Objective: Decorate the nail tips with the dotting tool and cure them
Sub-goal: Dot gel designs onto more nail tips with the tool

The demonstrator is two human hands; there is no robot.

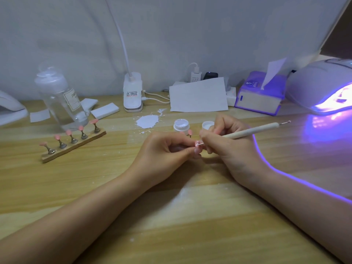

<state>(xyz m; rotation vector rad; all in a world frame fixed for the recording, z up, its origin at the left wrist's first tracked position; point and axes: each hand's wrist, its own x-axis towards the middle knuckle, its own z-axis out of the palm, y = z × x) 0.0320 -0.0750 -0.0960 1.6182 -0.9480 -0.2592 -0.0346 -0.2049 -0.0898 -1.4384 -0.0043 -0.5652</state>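
My left hand pinches a small pink nail tip on its holder above the wooden table. My right hand grips the white dotting tool like a pen, its metal point touching the nail tip. Just behind my fingers another pink nail tip stands on a stem. An open white gel pot sits beside its lid. A wooden stand at the left carries several pink nail tips. The curing lamp at the far right glows violet inside.
A clear bottle stands behind the stand, with white pads beside it. A white spill marks the table. A clip lamp base, a white sheet, chargers and a purple tissue box line the back wall.
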